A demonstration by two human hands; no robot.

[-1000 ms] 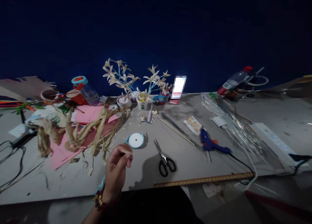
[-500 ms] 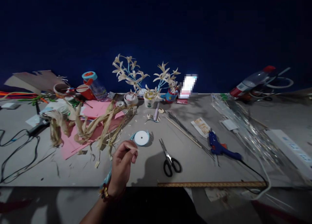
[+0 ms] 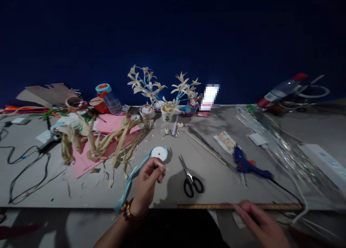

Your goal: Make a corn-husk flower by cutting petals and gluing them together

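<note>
My left hand (image 3: 148, 181) is raised above the table's front part, closed in a pinch on a small pale strip of dried husk (image 3: 162, 165). Just behind it lies a white spool (image 3: 159, 154) of light blue ribbon (image 3: 129, 183), whose loose length runs past my wrist. My right hand (image 3: 256, 219) is at the front edge, over a patterned wooden strip (image 3: 205, 206). Its slightly blurred fingers are stretched forward, thumb apart from them, and nothing shows in them. Black-handled scissors (image 3: 192, 183) lie between the hands, blades pointing away.
Dried husks (image 3: 97, 145) spread over pink paper (image 3: 81, 165) at left. Pale flowers on blue stems stand in a white cup (image 3: 167, 115). Thin wires (image 3: 211, 147), a blue glue gun (image 3: 248, 165) with its cord and a clear plastic bundle (image 3: 281, 140) lie at right.
My right hand has come into view at the lower right. My left hand has shifted right with the husk strip, and more of the blue ribbon shows beside it.
</note>
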